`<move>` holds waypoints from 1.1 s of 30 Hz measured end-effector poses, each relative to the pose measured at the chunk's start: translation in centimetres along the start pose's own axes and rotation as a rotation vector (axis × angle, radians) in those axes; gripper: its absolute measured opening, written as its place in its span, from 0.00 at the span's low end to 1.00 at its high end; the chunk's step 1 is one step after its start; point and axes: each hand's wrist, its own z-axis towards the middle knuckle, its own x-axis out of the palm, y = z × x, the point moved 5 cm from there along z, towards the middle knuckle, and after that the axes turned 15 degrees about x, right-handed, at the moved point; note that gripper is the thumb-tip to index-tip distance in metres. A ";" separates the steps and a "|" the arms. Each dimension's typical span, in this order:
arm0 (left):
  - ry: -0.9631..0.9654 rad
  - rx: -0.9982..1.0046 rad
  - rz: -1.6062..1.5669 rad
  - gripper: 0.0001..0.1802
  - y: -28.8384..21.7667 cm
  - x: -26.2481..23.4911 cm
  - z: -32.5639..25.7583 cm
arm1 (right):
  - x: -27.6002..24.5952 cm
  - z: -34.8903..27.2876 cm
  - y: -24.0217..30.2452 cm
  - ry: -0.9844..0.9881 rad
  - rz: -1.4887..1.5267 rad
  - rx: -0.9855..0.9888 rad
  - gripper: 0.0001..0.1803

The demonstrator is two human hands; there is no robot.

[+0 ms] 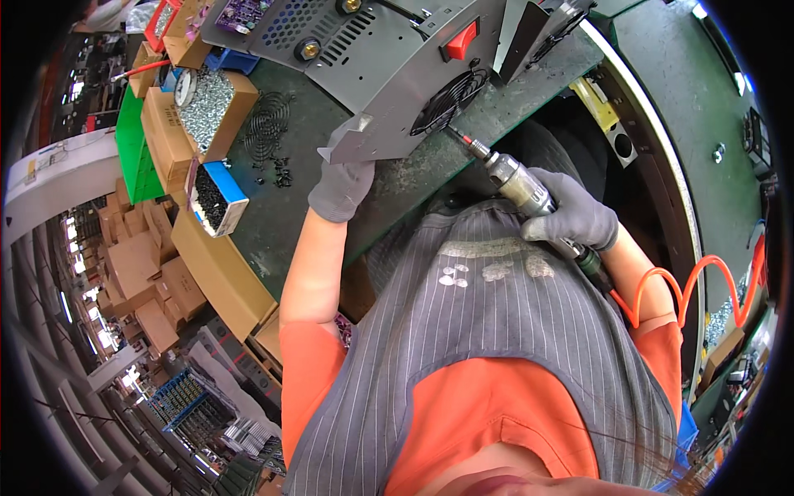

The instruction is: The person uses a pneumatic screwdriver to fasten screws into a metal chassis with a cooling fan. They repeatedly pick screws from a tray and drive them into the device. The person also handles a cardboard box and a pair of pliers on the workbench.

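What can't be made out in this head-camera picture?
- Head view: some fingers of the grey-gloved left hand, hidden by the grey sheet-metal case.
- Head view: whether the silver cylindrical power driver sits on a screw at the round black wire fan guard; its tip is too small.
- Head view: the case's far end, cut off by the top edge.
- Head view: the kind of small black parts, too small and dark.

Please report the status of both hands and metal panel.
Left hand holding grey metal panel. Right hand gripping powered screwdriver, bit at fan guard. Loose black parts on bench.
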 end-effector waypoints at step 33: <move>0.281 -0.620 0.963 0.11 3.2 -14.8 -9.4 | 1.6 -0.4 -3.1 -0.053 0.157 0.150 0.41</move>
